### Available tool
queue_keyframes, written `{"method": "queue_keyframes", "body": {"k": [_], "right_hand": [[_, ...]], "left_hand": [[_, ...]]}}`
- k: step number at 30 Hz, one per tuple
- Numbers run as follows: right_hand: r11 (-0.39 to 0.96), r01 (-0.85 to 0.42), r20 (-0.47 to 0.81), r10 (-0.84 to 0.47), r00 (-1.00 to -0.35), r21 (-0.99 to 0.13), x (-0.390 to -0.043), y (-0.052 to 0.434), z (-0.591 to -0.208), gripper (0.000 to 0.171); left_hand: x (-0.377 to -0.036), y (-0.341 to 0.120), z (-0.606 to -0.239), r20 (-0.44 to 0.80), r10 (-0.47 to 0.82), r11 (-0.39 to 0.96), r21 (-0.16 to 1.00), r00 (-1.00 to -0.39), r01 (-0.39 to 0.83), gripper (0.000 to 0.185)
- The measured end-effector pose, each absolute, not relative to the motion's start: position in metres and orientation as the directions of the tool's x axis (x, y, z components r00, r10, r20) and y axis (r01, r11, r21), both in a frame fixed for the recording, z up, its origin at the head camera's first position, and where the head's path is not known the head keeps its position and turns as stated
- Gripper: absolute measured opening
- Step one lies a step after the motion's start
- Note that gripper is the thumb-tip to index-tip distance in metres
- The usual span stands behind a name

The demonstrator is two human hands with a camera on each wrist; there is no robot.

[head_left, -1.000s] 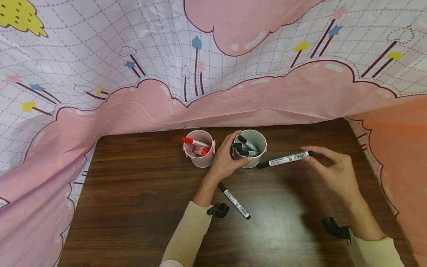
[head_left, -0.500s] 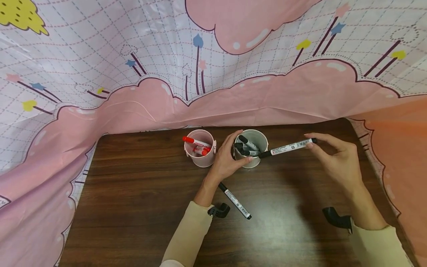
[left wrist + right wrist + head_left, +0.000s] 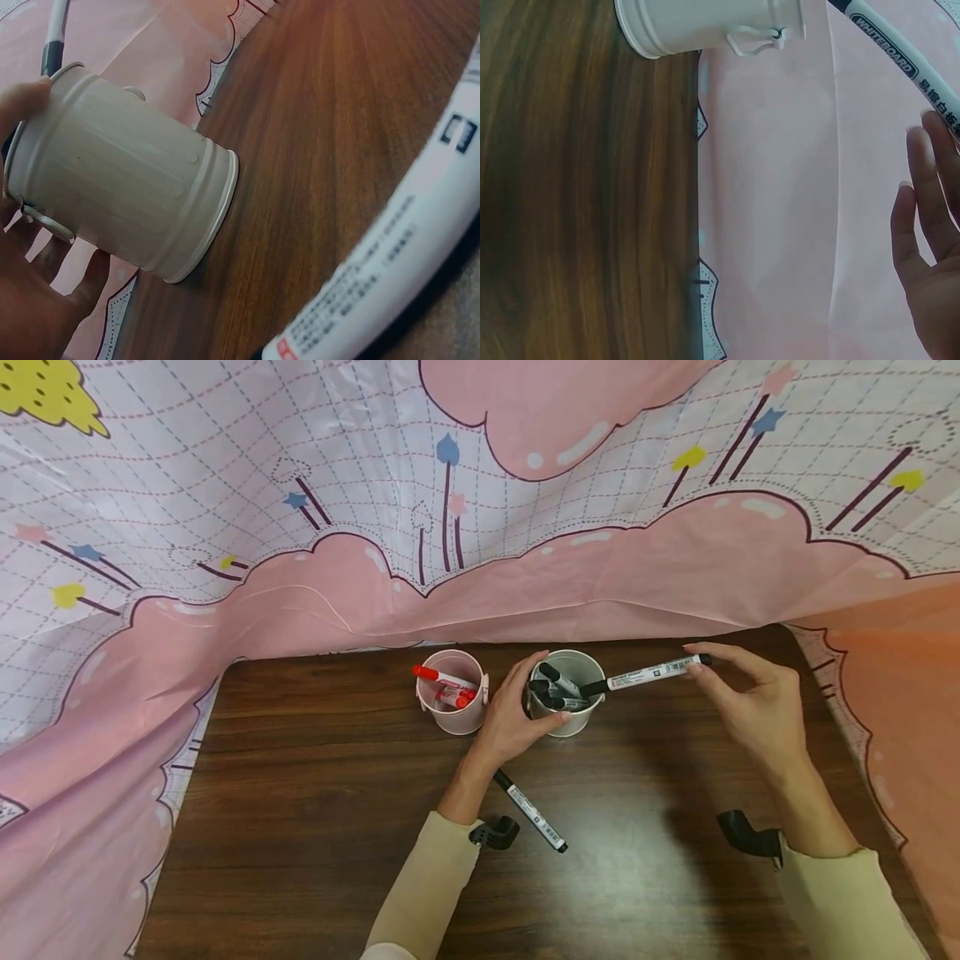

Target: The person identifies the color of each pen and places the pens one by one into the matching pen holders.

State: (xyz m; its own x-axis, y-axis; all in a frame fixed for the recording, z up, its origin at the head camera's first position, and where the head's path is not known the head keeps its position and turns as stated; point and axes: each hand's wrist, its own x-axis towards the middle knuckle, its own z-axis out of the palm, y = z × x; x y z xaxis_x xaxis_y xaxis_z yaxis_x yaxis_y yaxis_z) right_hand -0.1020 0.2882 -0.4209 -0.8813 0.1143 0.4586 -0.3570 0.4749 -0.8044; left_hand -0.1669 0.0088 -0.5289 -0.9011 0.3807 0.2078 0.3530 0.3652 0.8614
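Two hands work at the back of a dark wooden table point(image 3: 315, 827). The right hand point(image 3: 757, 710) pinches a black whiteboard marker point(image 3: 647, 674) by its rear end between fingertips and thumb, the other fingers loosely extended. The marker lies nearly level in the air, its capped tip reaching just over the rim of the white bucket point(image 3: 573, 703); whether it touches the rim cannot be told. The left hand point(image 3: 517, 714) wraps the white bucket from its left side, thumb low on the front wall, fingers curled up toward the rim. The left wrist view shows the bucket's ribbed wall and wire handle loop against the palm.

Inside the white bucket stand several black-capped markers point(image 3: 558, 687), leaning to the left; they fill much of the opening beneath the held marker's tip. Just beside the left hand, on its other side, stands a pink bucket point(image 3: 452, 703) holding red-capped markers point(image 3: 446, 685), one sticking out over the left rim. Nearer the person, another black marker point(image 3: 531, 810) lies flat on the table, slanting from under the left wrist toward the front.

A pink cloud-patterned cloth point(image 3: 480, 527) hangs behind the buckets and drapes down both sides of the table.
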Motion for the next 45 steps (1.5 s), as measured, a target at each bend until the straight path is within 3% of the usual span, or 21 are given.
{"method": "queue_keyframes", "body": {"k": [19, 33, 39, 45], "right_hand": [[0.468, -0.391, 0.495, 0.119, -0.861, -0.793, -0.127, 0.275, -0.413, 0.021], [0.578, -0.378, 0.513, 0.083, -0.854, -0.723, -0.159, 0.28, -0.437, 0.026], [0.614, -0.351, 0.454, 0.013, -0.891, -0.706, -0.16, 0.274, -0.44, 0.04], [0.654, -0.271, 0.378, 0.024, -0.926, -0.707, -0.154, 0.274, -0.445, 0.053]], "left_hand": [[-0.17, 0.009, -0.526, 0.197, 0.385, 0.393, 0.849, -0.902, 0.353, 0.09], [-0.167, 0.01, -0.527, 0.205, 0.386, 0.373, 0.857, -0.899, 0.355, 0.09], [-0.166, 0.009, -0.527, 0.201, 0.378, 0.374, 0.86, -0.904, 0.347, 0.09], [-0.166, 0.009, -0.527, 0.191, 0.38, 0.377, 0.861, -0.905, 0.34, 0.09]]}}
